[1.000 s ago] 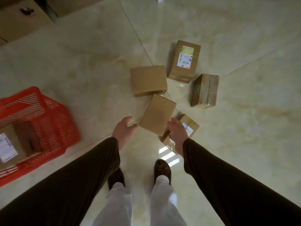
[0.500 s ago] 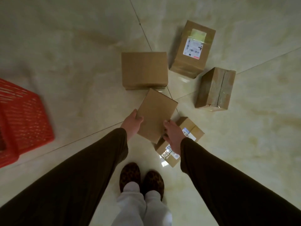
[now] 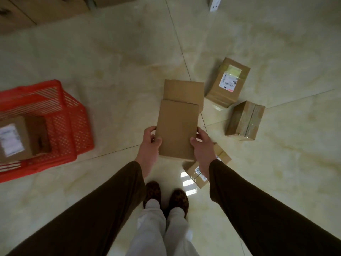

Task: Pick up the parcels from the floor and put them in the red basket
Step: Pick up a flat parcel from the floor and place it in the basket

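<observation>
I hold a plain brown parcel (image 3: 176,130) in front of me, lifted off the floor. My left hand (image 3: 149,145) grips its left edge and my right hand (image 3: 202,145) grips its right edge. Behind it a second plain parcel (image 3: 184,89) lies on the floor. A labelled parcel (image 3: 227,82) and a taped parcel (image 3: 244,120) lie to the right. A small labelled parcel (image 3: 198,172) lies under my right wrist, partly hidden. The red basket (image 3: 72,124) stands at the left with a labelled parcel (image 3: 20,137) inside.
The floor is glossy beige tile. Brown cardboard boxes (image 3: 36,10) line the far left edge. A white object (image 3: 215,3) sits at the top. My feet (image 3: 166,198) in dark slippers stand just behind the small parcel.
Both hands closed on the plain parcel and lifted it off the small labelled one. The view shifted left, so the red basket and its inside came back into sight.
</observation>
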Motion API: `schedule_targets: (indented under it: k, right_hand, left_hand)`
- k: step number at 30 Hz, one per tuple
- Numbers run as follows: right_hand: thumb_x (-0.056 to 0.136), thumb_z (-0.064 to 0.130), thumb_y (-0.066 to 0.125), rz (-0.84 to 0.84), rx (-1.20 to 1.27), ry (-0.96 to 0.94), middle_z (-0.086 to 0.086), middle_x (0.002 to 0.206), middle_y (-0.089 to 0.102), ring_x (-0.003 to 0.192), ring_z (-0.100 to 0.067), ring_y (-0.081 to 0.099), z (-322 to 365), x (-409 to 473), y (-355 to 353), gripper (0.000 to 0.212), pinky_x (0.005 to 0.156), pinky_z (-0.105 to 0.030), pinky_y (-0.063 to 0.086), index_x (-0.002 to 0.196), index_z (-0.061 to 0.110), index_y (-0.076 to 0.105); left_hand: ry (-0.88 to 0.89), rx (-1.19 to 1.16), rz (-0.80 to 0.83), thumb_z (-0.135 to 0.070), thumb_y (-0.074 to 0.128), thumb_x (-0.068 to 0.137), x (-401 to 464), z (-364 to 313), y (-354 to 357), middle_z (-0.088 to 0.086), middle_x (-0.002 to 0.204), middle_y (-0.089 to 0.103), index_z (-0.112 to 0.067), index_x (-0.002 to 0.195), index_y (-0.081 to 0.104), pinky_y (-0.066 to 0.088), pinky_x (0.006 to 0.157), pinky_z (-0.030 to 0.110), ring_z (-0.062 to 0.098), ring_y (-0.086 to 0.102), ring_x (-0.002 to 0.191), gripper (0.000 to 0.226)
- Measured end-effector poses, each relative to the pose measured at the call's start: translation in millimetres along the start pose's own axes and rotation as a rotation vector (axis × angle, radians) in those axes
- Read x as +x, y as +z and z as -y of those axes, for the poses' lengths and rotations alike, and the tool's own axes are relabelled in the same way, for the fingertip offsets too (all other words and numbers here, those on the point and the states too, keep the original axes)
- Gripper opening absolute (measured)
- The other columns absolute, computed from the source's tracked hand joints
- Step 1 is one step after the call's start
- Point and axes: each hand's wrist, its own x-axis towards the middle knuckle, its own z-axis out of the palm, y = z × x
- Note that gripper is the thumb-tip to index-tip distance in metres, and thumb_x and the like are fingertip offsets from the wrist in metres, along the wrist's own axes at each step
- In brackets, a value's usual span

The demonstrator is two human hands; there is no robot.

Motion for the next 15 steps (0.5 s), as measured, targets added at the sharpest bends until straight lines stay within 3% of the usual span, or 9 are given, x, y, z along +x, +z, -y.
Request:
schedule_targets:
  k: [4, 6, 10, 13, 15]
  right_hand:
    - [0.106, 0.015, 0.049, 0.058, -0.023, -0.093, -0.003, 0.139, 0.054, 0.12, -0.025, 0.06, 38, -40, 32, 0.044, 0.099, -0.042, 0.056, 0.148, 0.029, 0.05]
    - [0.107, 0.016, 0.048, 0.089, -0.037, -0.11, 0.001, 0.138, 0.056, 0.12, -0.023, 0.061, 54, -57, 55, 0.045, 0.1, -0.042, 0.054, 0.149, 0.029, 0.047]
    - [0.107, 0.015, 0.047, 0.154, -0.074, -0.137, 0.006, 0.136, 0.06, 0.113, -0.015, 0.061, 75, -94, 112, 0.046, 0.089, -0.03, 0.053, 0.151, 0.029, 0.046]
    - [0.108, 0.015, 0.045, 0.182, -0.113, -0.156, 0.004, 0.142, 0.058, 0.121, -0.019, 0.058, 80, -122, 162, 0.046, 0.097, -0.036, 0.053, 0.152, 0.031, 0.044]
    - [0.108, 0.015, 0.045, 0.191, -0.13, -0.165, 0.004, 0.145, 0.056, 0.124, -0.021, 0.057, 78, -139, 200, 0.047, 0.105, -0.042, 0.051, 0.152, 0.03, 0.043]
  left_hand:
    - [0.059, -0.083, -0.035, -0.02, 0.043, 0.109, -31, -25, -44, -0.006, 0.125, 0.06, -0.037, 0.138, 0.039, 0.052, 0.077, 0.028, 0.014, 0.063, 0.105, 0.034]
    - [0.099, -0.119, -0.065, -0.019, 0.043, 0.109, -43, -33, -71, -0.003, 0.127, 0.059, -0.035, 0.139, 0.038, 0.05, 0.075, 0.023, 0.011, 0.061, 0.104, 0.034]
    - [0.141, -0.197, -0.119, -0.018, 0.044, 0.109, -66, -37, -134, 0.001, 0.132, 0.058, -0.03, 0.142, 0.038, 0.049, 0.075, 0.021, 0.009, 0.061, 0.106, 0.036]
    - [0.145, -0.266, -0.133, -0.022, 0.046, 0.108, -80, -30, -189, -0.001, 0.136, 0.057, -0.032, 0.142, 0.038, 0.051, 0.079, 0.023, 0.013, 0.06, 0.114, 0.036]
    - [0.136, -0.309, -0.135, -0.025, 0.047, 0.108, -88, -21, -229, -0.007, 0.133, 0.057, -0.037, 0.137, 0.039, 0.054, 0.074, 0.017, 0.01, 0.06, 0.113, 0.033]
